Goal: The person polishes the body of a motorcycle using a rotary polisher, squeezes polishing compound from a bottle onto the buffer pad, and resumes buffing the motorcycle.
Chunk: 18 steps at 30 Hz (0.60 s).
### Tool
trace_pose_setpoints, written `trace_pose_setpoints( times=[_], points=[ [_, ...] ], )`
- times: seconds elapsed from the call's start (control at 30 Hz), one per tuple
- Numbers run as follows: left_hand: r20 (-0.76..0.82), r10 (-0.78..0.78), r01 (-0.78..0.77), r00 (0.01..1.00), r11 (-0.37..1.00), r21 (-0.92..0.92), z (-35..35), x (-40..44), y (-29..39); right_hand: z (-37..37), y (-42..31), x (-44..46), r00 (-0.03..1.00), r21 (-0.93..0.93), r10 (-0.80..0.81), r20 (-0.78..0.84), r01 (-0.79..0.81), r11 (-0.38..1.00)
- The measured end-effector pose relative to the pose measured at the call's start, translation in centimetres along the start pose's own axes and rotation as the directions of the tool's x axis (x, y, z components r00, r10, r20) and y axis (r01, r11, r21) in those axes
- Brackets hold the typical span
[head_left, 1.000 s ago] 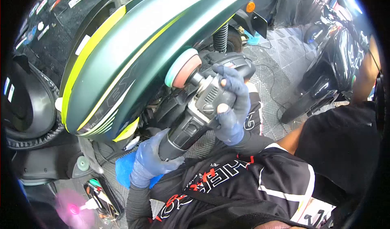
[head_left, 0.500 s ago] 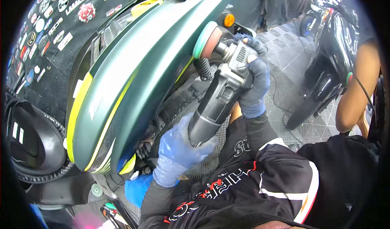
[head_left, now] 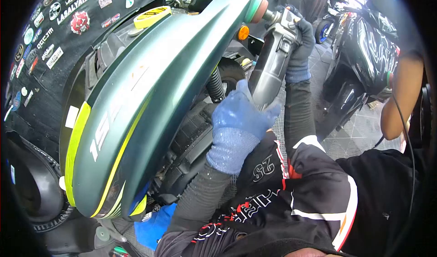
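A black power polisher is held in both gloved hands, tilted up toward the top of the view. My left hand, in a blue glove, wraps round the lower end of its body. Near the head, my right hand grips it, fingers partly hidden behind the housing. The round pad, green and reddish, is against or very near the upper edge of the green motorcycle panel. Yellow tape runs along the panel's lower left edge.
A roll of yellow tape sits on the motorcycle's upper part. An orange reflector is below the pad. At right, a co-worker's arm is beside another black motorcycle. A black seat lies at left; a blue cloth is below.
Both hands and the polisher have moved up and to the right, along the panel toward its far end. The view has shifted, showing more of the stickered backdrop and the tape roll.
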<state>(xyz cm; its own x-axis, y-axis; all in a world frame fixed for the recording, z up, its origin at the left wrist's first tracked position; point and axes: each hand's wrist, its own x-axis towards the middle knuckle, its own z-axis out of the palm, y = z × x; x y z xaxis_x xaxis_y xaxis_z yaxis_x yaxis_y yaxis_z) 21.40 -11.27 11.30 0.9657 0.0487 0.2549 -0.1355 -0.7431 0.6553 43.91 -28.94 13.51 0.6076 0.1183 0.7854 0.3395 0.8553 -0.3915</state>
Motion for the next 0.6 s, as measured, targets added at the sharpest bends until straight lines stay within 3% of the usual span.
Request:
trace_pose_setpoints(
  times=[0.13,0.2,0.5,0.53,0.6],
  points=[
    [-0.074,0.037,-0.039,0.997,0.999,-0.021,0.3,-0.7,-0.9,0.4,0.2,-1.2,0.997,-0.079,0.004,-0.084,-0.01,0.997],
    [-0.082,0.043,-0.041,0.996,0.999,0.037,0.1,-2.2,-1.5,1.5,0.7,-2.6,0.999,0.007,0.019,-0.027,-0.019,1.0],
    [-0.096,0.062,-0.052,0.993,0.993,0.108,-3.5,-9.0,-4.3,8.4,3.7,-9.9,0.947,-0.175,-0.114,-0.302,0.063,0.983],
    [-0.097,0.07,-0.06,0.993,0.992,0.108,-3.8,-9.7,-4.9,8.7,3.7,-10.7,0.968,-0.09,-0.053,-0.246,0.031,0.995],
    [-0.067,0.065,-0.056,0.996,0.99,0.129,-4.3,-10.9,-5.8,10.1,4.4,-11.7,0.958,-0.168,-0.117,-0.261,0.074,0.983]
  ],
)
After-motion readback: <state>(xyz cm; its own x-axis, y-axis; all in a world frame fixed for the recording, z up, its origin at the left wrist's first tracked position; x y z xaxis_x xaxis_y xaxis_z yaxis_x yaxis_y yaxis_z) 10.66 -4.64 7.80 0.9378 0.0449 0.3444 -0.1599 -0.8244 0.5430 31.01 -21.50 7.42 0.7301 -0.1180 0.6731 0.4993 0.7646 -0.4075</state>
